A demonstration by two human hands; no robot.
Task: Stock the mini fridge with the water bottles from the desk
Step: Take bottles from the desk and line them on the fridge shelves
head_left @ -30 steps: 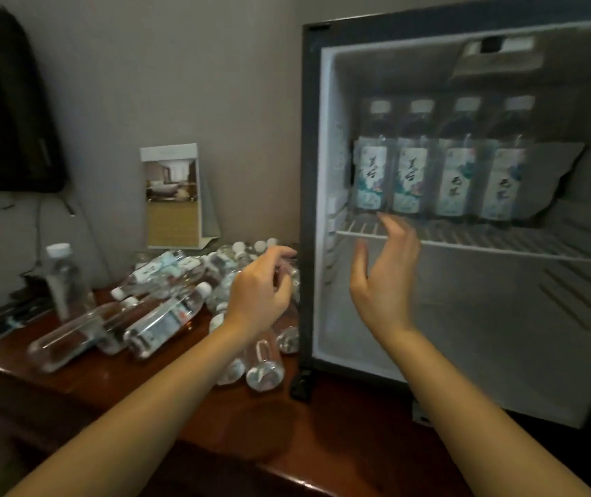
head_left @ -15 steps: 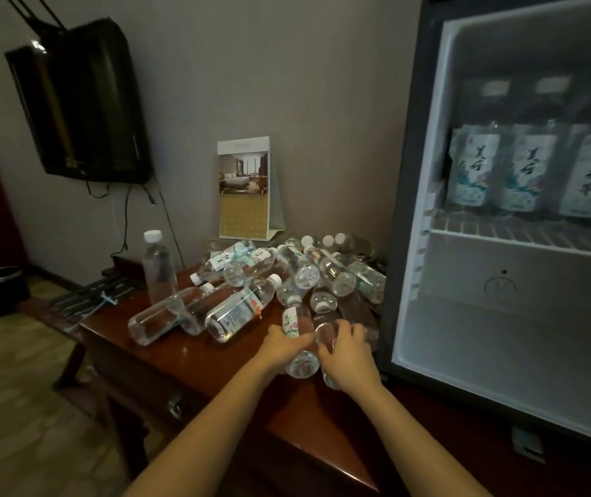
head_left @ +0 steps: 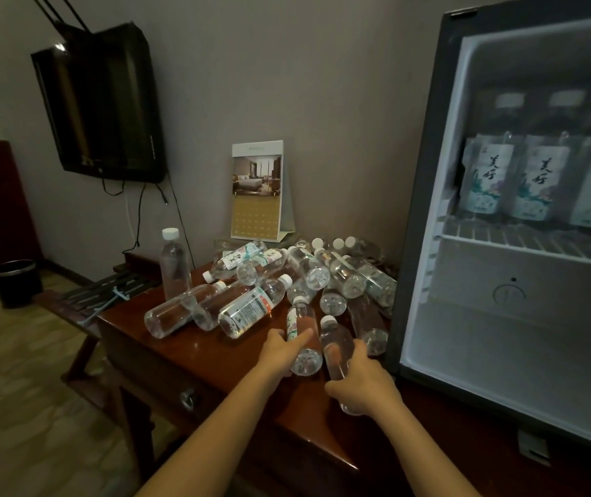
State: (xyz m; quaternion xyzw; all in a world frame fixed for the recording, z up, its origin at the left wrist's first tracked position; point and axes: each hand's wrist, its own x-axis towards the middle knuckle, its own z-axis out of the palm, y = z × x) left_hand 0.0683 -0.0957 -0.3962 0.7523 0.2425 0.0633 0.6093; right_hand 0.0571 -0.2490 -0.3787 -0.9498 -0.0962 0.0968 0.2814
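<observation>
- Mini fridge (head_left: 424, 195): open, at R end of desk (head_left: 186, 349).
- Wire shelf (head_left: 523, 242) inside: row of stocked bottles (head_left: 485, 174), upright, labels facing out, side by side.
- Pile of water bottles (head_left: 251, 306): lying crisscross, desk middle to back edge, reaching fridge frame. One upright bottle (head_left: 175, 267) nr L edge.
- R hand (head_left: 362, 385): fingers curled round clear bottle (head_left: 335, 344), cap pointing away, nr front edge, just beside fridge's lower L corner.
- L hand (head_left: 281, 347): thumb + fingers gripping labelled bottle (head_left: 303, 328), lying just L of clear bottle.
</observation>
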